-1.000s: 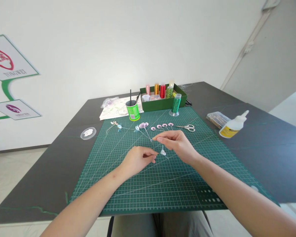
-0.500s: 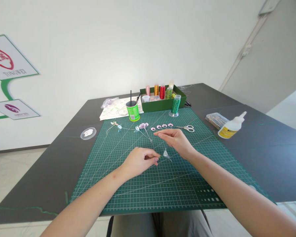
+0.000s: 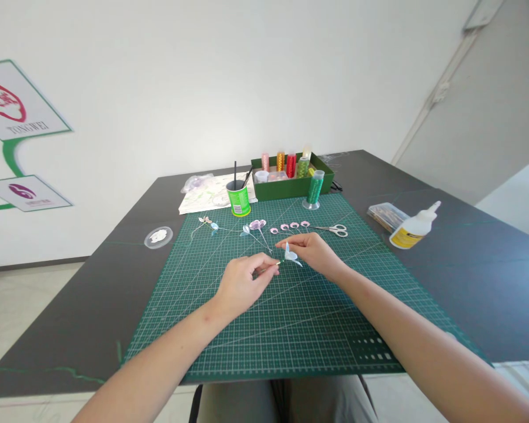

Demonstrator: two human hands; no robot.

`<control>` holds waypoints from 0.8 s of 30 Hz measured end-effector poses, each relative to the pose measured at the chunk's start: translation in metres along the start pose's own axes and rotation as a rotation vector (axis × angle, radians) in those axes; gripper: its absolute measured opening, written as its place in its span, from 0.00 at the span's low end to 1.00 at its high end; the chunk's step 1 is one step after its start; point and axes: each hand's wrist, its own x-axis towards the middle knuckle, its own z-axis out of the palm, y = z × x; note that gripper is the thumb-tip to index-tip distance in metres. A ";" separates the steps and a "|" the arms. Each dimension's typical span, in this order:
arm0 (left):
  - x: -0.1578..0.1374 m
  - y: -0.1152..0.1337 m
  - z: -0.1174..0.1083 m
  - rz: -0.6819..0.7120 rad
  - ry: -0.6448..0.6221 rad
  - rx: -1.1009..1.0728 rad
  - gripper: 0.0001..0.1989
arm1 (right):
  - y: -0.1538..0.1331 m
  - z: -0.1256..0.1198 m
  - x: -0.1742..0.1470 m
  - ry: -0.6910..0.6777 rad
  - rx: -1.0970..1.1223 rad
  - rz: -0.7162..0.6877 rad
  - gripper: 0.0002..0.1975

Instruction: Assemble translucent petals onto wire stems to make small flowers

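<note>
My left hand (image 3: pixel 249 282) pinches the thin stem of a pale blue flower (image 3: pixel 291 255) between thumb and forefinger. A bit of green shows on the stem just below the petals, and the flower points right, above the mat. Just beyond it is my right hand (image 3: pixel 311 249), fingers closed in a pinch near the petals; whatever they hold is too fine to make out. Past the hands lie a purple flower (image 3: pixel 258 225) on a long stem, another light blue flower (image 3: pixel 245 230) and a row of small pink petal loops (image 3: pixel 284 227).
On the green cutting mat (image 3: pixel 291 329) are scissors (image 3: pixel 335 230), a green thread spool (image 3: pixel 315 189) and a green can (image 3: pixel 238 200) holding dark sticks. Behind stands a green box (image 3: pixel 277 189) of spools. A glue bottle (image 3: pixel 414 228) and clear case (image 3: pixel 385 217) sit right, a small dish (image 3: pixel 158 237) left.
My left hand has risen slightly and turned the flower, which now sits higher with its petals spread into view. My right hand has shifted only a little, staying pinched.
</note>
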 end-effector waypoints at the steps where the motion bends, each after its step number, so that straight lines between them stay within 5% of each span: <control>1: 0.000 0.000 -0.001 -0.003 0.039 0.002 0.06 | 0.001 0.000 0.000 -0.006 -0.006 -0.002 0.15; 9: 0.006 -0.010 -0.002 -0.120 0.234 -0.088 0.08 | -0.006 0.000 -0.001 -0.081 -0.110 -0.038 0.13; 24: 0.015 -0.023 -0.004 -0.240 0.273 -0.178 0.14 | -0.009 0.001 -0.005 -0.117 -0.176 -0.046 0.12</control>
